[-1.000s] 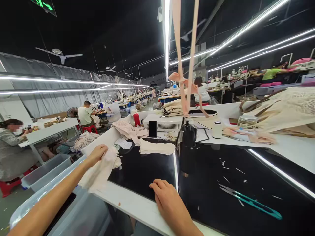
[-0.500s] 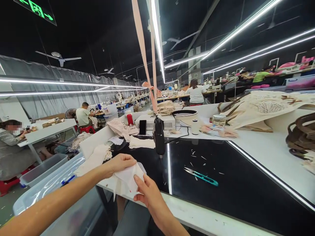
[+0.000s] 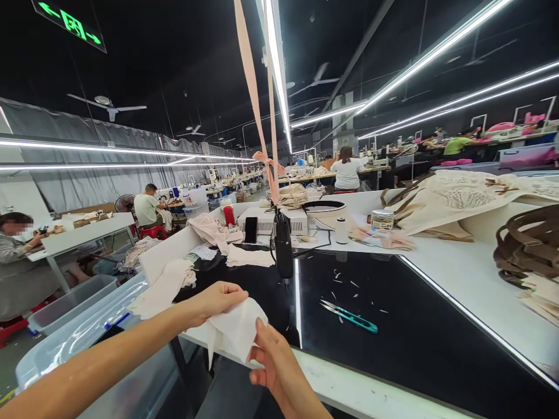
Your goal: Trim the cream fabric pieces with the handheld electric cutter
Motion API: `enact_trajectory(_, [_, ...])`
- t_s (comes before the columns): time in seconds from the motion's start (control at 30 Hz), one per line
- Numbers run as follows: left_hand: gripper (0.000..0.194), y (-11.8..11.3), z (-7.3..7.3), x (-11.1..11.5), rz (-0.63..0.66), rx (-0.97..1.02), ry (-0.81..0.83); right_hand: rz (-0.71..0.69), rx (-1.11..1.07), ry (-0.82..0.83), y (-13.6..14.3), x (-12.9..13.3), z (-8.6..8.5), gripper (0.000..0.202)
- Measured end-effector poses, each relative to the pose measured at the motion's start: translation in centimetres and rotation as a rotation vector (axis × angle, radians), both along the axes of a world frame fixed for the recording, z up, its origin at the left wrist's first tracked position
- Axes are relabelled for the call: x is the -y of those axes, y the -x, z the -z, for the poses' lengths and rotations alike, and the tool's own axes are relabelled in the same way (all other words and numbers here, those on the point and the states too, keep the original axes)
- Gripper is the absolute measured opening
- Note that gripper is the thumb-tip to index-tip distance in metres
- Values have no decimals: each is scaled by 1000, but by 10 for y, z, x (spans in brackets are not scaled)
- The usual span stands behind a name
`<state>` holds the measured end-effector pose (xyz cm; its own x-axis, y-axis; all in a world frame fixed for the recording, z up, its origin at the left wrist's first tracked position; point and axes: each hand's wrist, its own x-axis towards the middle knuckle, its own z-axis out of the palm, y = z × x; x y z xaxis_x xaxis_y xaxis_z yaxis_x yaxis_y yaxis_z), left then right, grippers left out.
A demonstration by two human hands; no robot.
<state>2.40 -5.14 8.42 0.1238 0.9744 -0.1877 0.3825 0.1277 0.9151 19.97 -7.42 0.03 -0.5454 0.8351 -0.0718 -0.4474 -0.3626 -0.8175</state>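
A white piece of fabric (image 3: 238, 327) is stretched between my hands above the table's front edge. My left hand (image 3: 222, 299) pinches its upper left part, fingers closed. At its right edge, my right hand (image 3: 275, 355) grips the cloth between thumb and fingers. One narrow strip of the fabric dangles below on the left. Just beyond hangs a black electric hand tool (image 3: 283, 244), point down, from a peach fabric band (image 3: 248, 64). Teal thread snips (image 3: 349, 317) lie on the black table surface (image 3: 414, 349) to the right, among small white scraps.
Cream fabric pieces (image 3: 163, 285) lie at the table's left. Behind stand a grey-white box (image 3: 297, 224), a phone (image 3: 250, 230), a thread spool (image 3: 341, 230) and a jar (image 3: 382, 220). Brown straps (image 3: 528, 244) are piled right. A clear plastic bin (image 3: 56, 361) is at left. Other people sit farther off.
Both hands and the fabric have shifted slightly right and down in view. The cloth appears more spread out. The view itself has turned a little.
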Motion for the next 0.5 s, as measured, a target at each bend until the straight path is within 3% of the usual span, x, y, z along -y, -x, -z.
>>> enact_trajectory(0.27, [72, -2, 15, -14, 46, 99, 40, -45, 113, -84, 10, -16, 26, 59])
enact_trajectory(0.37, [75, 0, 20, -20, 64, 124, 54, -51, 161, -95, 11, -26, 32, 67])
enact_trajectory(0.5, [76, 5, 27, -33, 72, 132, 53, -75, 203, -107, 7, -33, 36, 62])
